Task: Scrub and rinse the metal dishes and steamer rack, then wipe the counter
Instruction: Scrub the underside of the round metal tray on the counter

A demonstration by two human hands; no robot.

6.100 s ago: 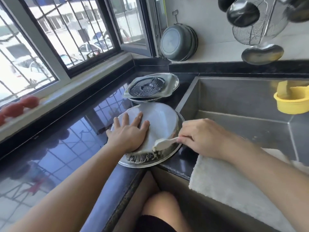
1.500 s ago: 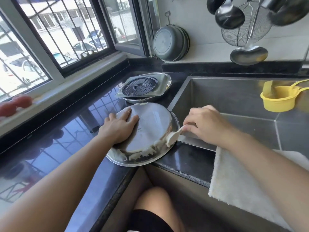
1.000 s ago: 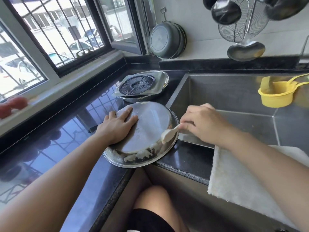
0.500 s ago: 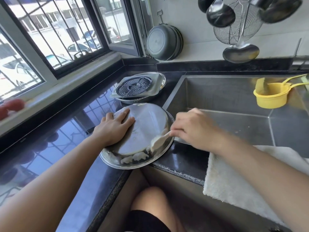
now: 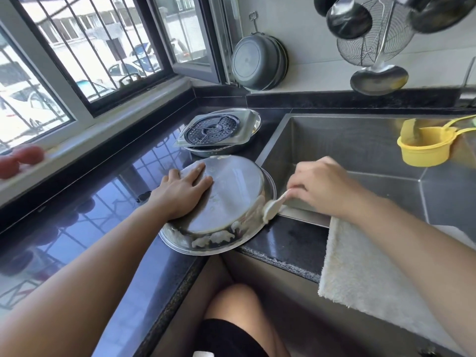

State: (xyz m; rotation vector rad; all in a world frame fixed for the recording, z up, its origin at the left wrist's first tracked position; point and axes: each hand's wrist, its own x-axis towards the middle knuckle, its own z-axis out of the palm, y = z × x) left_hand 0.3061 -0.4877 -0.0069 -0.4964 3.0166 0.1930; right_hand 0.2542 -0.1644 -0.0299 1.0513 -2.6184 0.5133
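A: Position of the round metal dish (image 5: 231, 199)?

B: Upside down on the black counter (image 5: 103, 228), at the corner where the counter's front edge meets the sink's left rim. Base faces up. White suds along the near rim and the right side.

A: Left hand (image 5: 180, 194)?

B: Flat on the dish's upturned base, left part. Fingers straight and spread, pressing down, gripping nothing.

A: Right hand (image 5: 322, 186)?

B: Over the sink's (image 5: 334, 140) left rim. Fingers curled round the handle of a small white brush (image 5: 273, 207). The brush head touches the dish's right rim, in the suds.

A: The steamer rack (image 5: 212, 130)?

B: Just behind the dish, toward the counter's back corner. A dark perforated disc lying on a squarish metal tray (image 5: 244, 130), which sits on a round metal pan (image 5: 219, 150). Near the dish; cannot tell if they touch.

A: Anything else?

B: White towel (image 5: 360, 266) draped over the sink's front edge, under the right forearm. Yellow strainer cup (image 5: 425, 148) hangs at the sink's right side. Dark pans (image 5: 257, 63) hang on the wall behind the back corner. Ladles and a wire skimmer (image 5: 373, 47) hang above the sink. Red rounded objects (image 5: 20, 161) on the window sill, far left, blurred.
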